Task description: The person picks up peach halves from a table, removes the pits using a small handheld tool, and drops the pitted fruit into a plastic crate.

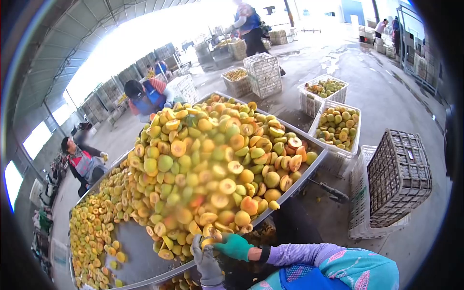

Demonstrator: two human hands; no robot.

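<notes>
Low in the view, my left hand in a grey glove and my right hand in a green glove meet at the near edge of a metal table. Between them is a cut yellow peach, with the fingers of both hands closed around it. Directly beyond my hands rises a big heap of peaches, many halved with the hollow or stone showing, others whole. My glove fingers partly cover the held peach. A blurred patch lies over the middle of the heap.
White crates of peaches stand on the floor to the right, near a stacked dark crate. A person in a blue vest leans at the table's far side; another person is at the left. More people and crates are farther back.
</notes>
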